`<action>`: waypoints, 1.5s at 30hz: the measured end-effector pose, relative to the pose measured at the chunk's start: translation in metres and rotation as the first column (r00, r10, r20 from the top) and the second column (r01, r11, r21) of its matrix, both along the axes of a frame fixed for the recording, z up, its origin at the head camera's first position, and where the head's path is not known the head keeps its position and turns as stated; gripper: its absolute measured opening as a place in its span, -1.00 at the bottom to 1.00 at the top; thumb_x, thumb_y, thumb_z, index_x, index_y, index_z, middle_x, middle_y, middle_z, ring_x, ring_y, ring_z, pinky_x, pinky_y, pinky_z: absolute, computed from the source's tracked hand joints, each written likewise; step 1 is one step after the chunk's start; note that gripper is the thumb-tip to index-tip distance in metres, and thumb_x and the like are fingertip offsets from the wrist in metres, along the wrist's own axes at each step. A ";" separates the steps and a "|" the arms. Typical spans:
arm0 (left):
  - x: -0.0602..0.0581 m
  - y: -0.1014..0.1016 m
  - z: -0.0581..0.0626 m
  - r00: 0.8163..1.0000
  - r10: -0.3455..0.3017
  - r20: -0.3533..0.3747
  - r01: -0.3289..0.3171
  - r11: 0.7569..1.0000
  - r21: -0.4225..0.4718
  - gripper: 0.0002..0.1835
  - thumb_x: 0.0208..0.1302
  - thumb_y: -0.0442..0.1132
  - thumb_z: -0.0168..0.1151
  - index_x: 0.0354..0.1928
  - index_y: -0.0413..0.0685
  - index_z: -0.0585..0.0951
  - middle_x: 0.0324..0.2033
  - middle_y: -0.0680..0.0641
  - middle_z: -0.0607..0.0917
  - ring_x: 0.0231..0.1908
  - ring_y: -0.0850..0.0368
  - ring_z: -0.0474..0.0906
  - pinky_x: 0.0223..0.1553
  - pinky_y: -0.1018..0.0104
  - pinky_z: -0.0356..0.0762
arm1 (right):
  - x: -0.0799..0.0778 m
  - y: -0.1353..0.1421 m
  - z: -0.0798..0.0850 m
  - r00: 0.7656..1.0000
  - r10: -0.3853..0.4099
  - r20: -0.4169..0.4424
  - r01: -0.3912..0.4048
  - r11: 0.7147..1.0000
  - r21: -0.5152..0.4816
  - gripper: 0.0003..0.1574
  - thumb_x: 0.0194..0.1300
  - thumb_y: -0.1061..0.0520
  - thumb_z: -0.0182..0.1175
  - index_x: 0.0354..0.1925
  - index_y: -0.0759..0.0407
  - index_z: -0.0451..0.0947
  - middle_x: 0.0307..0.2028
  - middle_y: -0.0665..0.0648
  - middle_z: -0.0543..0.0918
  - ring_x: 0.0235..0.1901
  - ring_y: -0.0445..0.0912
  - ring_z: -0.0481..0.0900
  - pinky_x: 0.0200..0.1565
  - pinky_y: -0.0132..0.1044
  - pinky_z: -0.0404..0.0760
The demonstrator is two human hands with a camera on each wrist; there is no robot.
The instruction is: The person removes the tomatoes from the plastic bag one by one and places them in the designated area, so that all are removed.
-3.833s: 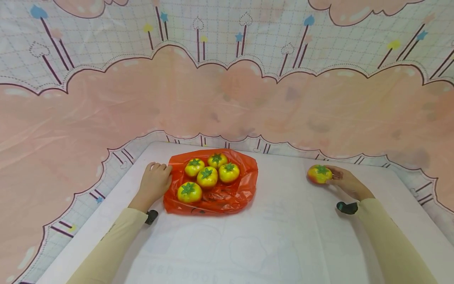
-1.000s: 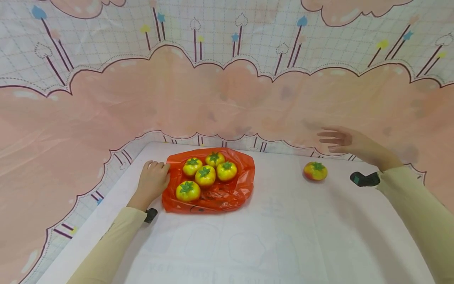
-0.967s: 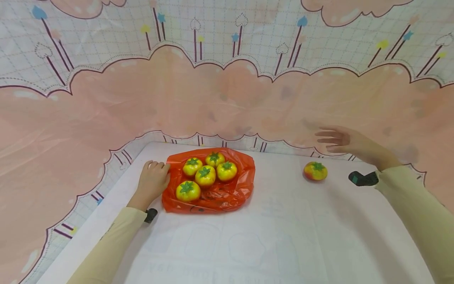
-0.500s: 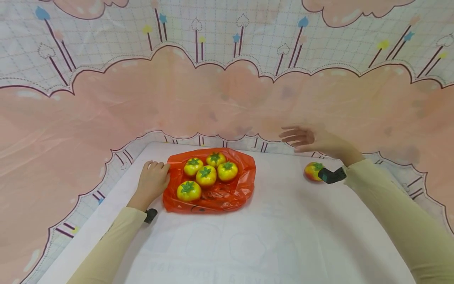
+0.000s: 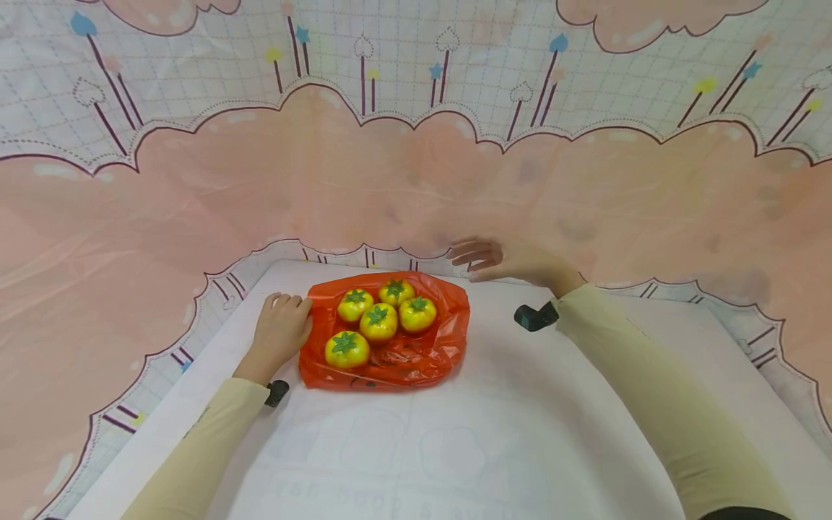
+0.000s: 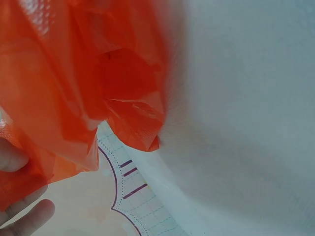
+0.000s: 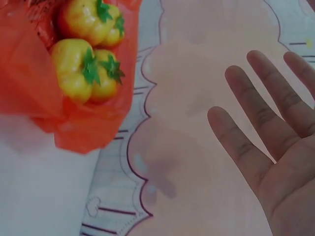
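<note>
My left hand (image 5: 278, 334) pinches the left edge of a red plastic bag (image 5: 448, 343) lying on the table. In the left wrist view, the thin plastic of the bag (image 6: 59, 73) passes between thumb and fingers. Several shiny yellow, tomato-like fruits (image 5: 378, 324) with green star-shaped tops lie in the bag. My right hand (image 5: 513, 263) is raised above the table's back edge, to the right of the bag, holding nothing. Its fingers (image 7: 241, 147) are straight and spread in the right wrist view, apart from the bag and the fruits. The single red-yellow fruit at the right is hidden behind the right arm.
The white table (image 5: 364, 455) has faint printing on it. Behind it hangs a curtain (image 5: 416, 180) with pink clouds and a grid pattern. Small black devices are on both wrists, such as the right wrist camera (image 5: 536, 316).
My right hand has let go of the single fruit, risen, and swept left toward the bag, its arm now covering that fruit. The left hand and bag have stayed in place.
</note>
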State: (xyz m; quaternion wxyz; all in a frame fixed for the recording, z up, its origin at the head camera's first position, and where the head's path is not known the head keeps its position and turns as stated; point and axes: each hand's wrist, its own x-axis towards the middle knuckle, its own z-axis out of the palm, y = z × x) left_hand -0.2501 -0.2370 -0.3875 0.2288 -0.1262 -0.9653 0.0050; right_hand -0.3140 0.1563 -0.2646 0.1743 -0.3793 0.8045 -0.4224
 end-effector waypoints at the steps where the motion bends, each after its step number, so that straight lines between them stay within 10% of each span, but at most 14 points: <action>1: 0.000 0.000 0.000 1.000 -0.002 0.000 0.002 1.000 0.000 -0.82 0.16 -0.30 0.22 -0.23 -0.26 0.55 -0.38 -0.25 0.64 -0.23 -0.19 0.53 0.15 -0.17 0.33 | -0.002 -0.005 -0.003 1.000 0.002 -0.001 -0.002 1.000 -0.002 -0.15 0.11 0.06 0.32 0.33 -0.03 0.22 0.27 0.08 0.42 0.24 -0.02 0.42 0.15 -0.10 0.52; 25: 0.001 0.003 0.002 1.000 0.007 0.022 -0.007 1.000 -0.001 -0.81 0.17 -0.28 0.23 -0.22 -0.25 0.55 -0.36 -0.25 0.65 -0.22 -0.18 0.54 0.16 -0.17 0.34 | -0.032 -0.052 -0.065 0.969 -0.034 0.246 0.100 0.960 -0.262 -0.26 0.20 0.26 0.19 0.32 0.19 0.21 0.31 0.34 0.31 0.30 0.29 0.26 0.24 0.04 0.38; 45: 0.000 0.002 -0.003 0.998 0.048 0.043 -0.049 0.999 0.007 -0.76 0.18 -0.26 0.22 -0.14 -0.25 0.56 -0.29 -0.27 0.66 -0.16 -0.21 0.53 0.18 -0.19 0.29 | -0.030 -0.062 -0.097 0.949 -0.132 0.286 0.207 0.945 -0.253 -0.35 0.27 0.29 0.10 0.31 0.25 0.23 0.29 0.29 0.37 0.28 0.17 0.35 0.28 0.03 0.35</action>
